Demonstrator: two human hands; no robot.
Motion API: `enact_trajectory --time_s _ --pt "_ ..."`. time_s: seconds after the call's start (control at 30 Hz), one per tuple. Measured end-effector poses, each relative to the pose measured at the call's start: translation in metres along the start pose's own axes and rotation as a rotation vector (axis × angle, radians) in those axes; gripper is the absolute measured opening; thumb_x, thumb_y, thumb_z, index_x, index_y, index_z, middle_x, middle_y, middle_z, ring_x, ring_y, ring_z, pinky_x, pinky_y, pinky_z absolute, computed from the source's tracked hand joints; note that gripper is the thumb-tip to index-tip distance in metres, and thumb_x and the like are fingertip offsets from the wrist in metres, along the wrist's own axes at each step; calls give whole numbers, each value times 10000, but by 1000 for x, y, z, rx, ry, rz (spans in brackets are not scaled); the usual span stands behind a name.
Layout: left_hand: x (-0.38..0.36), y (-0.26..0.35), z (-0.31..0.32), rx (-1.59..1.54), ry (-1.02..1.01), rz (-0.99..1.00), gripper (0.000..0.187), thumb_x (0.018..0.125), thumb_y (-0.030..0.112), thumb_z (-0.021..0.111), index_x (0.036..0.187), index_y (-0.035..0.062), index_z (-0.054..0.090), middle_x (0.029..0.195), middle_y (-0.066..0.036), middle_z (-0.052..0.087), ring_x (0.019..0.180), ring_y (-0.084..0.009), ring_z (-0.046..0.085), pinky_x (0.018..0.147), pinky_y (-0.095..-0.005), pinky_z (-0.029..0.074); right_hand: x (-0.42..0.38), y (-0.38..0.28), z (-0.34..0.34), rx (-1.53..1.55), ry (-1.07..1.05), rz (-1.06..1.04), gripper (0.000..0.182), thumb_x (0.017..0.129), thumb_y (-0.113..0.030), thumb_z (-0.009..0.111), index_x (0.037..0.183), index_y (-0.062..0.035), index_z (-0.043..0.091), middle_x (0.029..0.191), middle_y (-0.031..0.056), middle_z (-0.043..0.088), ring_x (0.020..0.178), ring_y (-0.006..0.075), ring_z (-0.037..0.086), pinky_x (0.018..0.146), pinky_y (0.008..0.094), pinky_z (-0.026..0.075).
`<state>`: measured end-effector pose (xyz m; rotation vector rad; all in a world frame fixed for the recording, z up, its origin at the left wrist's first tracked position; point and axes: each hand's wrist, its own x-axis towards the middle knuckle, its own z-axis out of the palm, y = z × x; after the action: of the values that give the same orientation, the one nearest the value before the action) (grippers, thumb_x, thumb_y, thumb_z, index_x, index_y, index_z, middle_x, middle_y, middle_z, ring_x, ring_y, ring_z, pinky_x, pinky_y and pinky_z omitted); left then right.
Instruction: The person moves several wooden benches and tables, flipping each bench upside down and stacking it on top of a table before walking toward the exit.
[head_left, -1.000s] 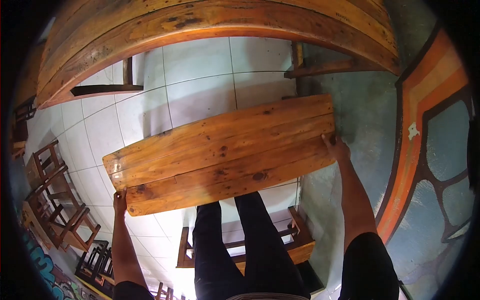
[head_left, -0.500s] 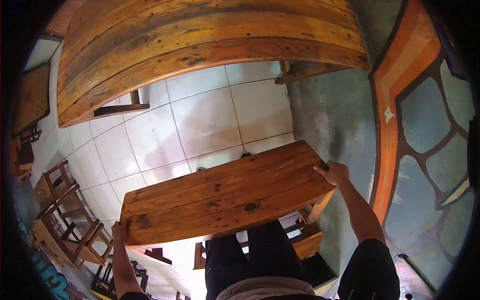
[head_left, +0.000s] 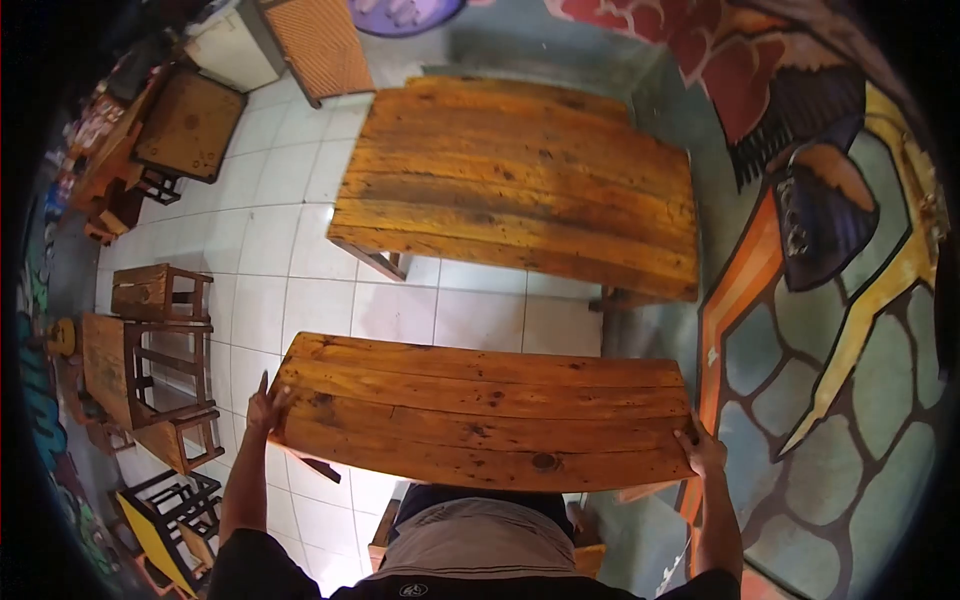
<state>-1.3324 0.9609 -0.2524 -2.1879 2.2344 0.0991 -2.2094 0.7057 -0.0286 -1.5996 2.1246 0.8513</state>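
A narrow wooden table (head_left: 470,410) with a top of brown planks stretches across in front of my body. Round its left end is my left hand (head_left: 265,407), with the thumb side over the edge and one finger pointing up. At the opposite end my right hand (head_left: 706,452) grips the edge, its thumb on top and the other fingers mostly hidden underneath. Part of a leg (head_left: 318,468) shows below the left end. Beyond this table stands a larger plank-topped wooden table (head_left: 520,180), with a strip of tiled floor (head_left: 400,310) between the two.
A painted wall (head_left: 770,340) runs close along the right. Several wooden stools and small tables, such as a brown one (head_left: 108,365), line the left side. A square table (head_left: 190,120) stands at the far left, near a woven panel (head_left: 315,45). A wooden seat (head_left: 588,556) shows behind me.
My view has tilted up, showing more of the room. The narrow table, slanted before, now lies nearly level across the view, with both hands still at its ends.
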Motion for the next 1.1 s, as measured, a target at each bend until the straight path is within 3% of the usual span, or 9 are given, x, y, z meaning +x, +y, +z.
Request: enact_trajectory --time_s 0.07,0.1,0.17,0.3,0.33,0.67,0.9,0.97,1.1 --pt "49 4 -53 121 198 273 461 832 205 629 1263 142 475 1041 -289 577 664 -385 593 544 -424 474 5 7 -30 -124 -1 -57 743 826 -734 370 1440 -326 287 958 135 673 817 285 646 766 391 503" --pt "92 45 -118 -413 -66 -400 334 877 310 586 1120 85 539 909 -245 602 715 -394 588 575 -435 461 0 -4 -54 -147 31 -64 712 843 -721 346 1427 -313 324 990 126 672 866 292 644 813 396 490" --pt "135 49 -172 -397 -172 -508 385 873 408 581 1003 45 583 800 -225 601 777 -408 586 663 -447 470 2 -17 -97 -132 42 -110 704 850 -720 322 1419 -308 339 1016 124 668 916 296 634 841 393 480" --pt "210 19 -232 -284 -252 -396 691 822 573 562 1151 -34 595 1058 -266 623 1021 -383 604 882 -395 473 38 -37 -164 -76 111 -177 681 871 -695 292 1397 -273 385 1104 134 642 1054 310 587 920 392 442" --pt "236 25 -249 -260 -240 -613 682 802 626 553 1114 26 640 1015 -264 636 1013 -392 602 893 -412 470 48 -44 -181 -69 109 -177 681 871 -695 292 1397 -273 385 1104 134 642 1054 310 587 920 392 442" --pt "398 23 -284 77 -372 -755 831 739 771 483 868 -19 705 886 -275 653 941 -380 632 865 -450 474 153 -81 -269 -239 -221 -191 798 858 -725 258 1378 -140 415 1402 146 415 1294 316 389 1088 375 289" --pt "457 7 -272 -54 -661 -738 720 823 687 463 835 12 713 805 -211 671 825 -335 661 737 -413 513 192 -82 -295 -178 -250 -119 755 800 -771 326 1180 -189 620 1164 138 613 1109 294 562 965 392 414" --pt "473 -39 -248 47 -570 -537 684 824 668 486 905 23 699 850 -204 672 838 -340 658 751 -416 511 206 -79 -297 -94 -218 -77 756 742 -801 412 1072 -181 691 1137 116 637 1083 284 583 945 375 423" --pt "496 90 -331 -121 293 -289 453 811 385 676 1106 46 617 1012 -182 655 963 -331 630 813 -397 506 231 -85 -306 -60 -241 -49 767 746 -770 465 1096 -120 673 1170 138 620 1113 279 570 955 364 411"
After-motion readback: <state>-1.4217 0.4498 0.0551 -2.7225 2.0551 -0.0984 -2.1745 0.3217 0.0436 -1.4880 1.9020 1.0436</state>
